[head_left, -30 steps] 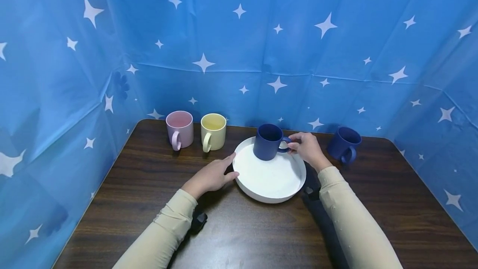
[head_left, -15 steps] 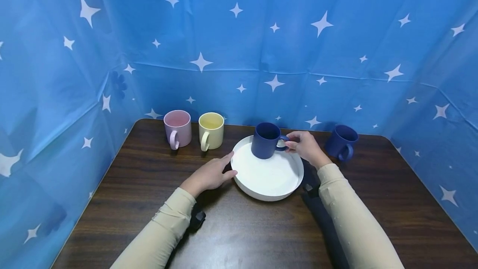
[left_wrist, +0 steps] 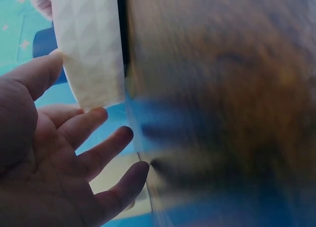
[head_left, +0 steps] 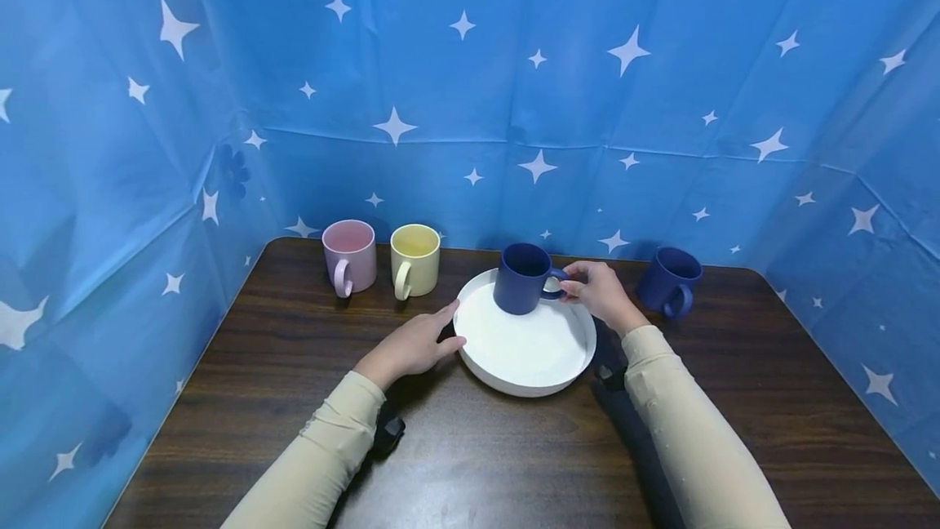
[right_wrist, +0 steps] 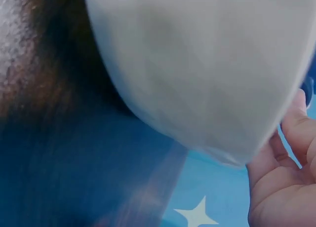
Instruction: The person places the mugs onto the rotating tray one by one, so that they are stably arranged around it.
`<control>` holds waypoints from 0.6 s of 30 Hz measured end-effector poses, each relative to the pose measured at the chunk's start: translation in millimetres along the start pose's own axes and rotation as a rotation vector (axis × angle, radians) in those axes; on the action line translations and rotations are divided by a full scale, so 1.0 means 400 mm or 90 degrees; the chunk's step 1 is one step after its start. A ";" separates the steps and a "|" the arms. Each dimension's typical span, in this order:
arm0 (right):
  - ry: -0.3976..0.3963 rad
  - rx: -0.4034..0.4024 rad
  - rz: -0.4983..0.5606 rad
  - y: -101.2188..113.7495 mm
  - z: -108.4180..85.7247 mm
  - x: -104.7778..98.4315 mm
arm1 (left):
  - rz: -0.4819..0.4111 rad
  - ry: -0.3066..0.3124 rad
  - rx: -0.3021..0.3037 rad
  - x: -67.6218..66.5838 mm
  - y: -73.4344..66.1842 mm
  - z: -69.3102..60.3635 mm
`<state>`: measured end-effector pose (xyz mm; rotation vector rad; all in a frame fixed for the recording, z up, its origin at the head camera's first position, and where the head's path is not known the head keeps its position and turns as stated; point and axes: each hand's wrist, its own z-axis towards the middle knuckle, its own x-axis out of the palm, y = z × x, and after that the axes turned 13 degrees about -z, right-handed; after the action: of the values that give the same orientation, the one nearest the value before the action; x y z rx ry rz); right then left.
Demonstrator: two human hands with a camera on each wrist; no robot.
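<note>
A dark blue mug [head_left: 517, 291] stands upright at the back of a round white tray [head_left: 525, 349]. My right hand [head_left: 600, 297] pinches its handle between thumb and fingers. In the right wrist view the tray's side [right_wrist: 197, 74] covers most of the mug. Against the tray's left rim rests my left hand [head_left: 413, 345], its thumb and fingers stretched out. The left wrist view has that hand [left_wrist: 64, 153] with fingers spread and tips at the tray's faceted side [left_wrist: 91, 44].
A pink mug [head_left: 354, 258] and a yellow mug [head_left: 420, 264] stand at the back left. Another dark blue mug [head_left: 667, 280] is right of my right hand. The dark wooden table [head_left: 499, 464] backs onto a blue curtain [head_left: 470, 88] with white stars.
The head view has shifted slightly, so the scene sits a little further left in it. Hands, mug and tray keep their places relative to each other.
</note>
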<state>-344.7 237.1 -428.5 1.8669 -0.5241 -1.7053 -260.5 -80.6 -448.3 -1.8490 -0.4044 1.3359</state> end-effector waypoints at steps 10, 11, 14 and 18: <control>-0.033 0.023 0.011 0.002 0.003 0.011 | 0.002 -0.001 -0.002 0.001 -0.002 -0.001; -0.035 0.023 0.013 0.002 0.003 0.011 | 0.001 -0.001 -0.003 0.001 -0.002 -0.001; -0.041 0.029 0.017 0.005 0.006 0.011 | 0.002 -0.002 -0.006 0.001 -0.004 0.000; -0.047 0.039 0.025 0.011 0.008 0.009 | 0.009 -0.006 -0.009 0.001 -0.007 0.003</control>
<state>-346.9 231.2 -428.8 1.8294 -0.6452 -1.7569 -261.1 -78.2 -446.6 -1.8604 -0.4070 1.3546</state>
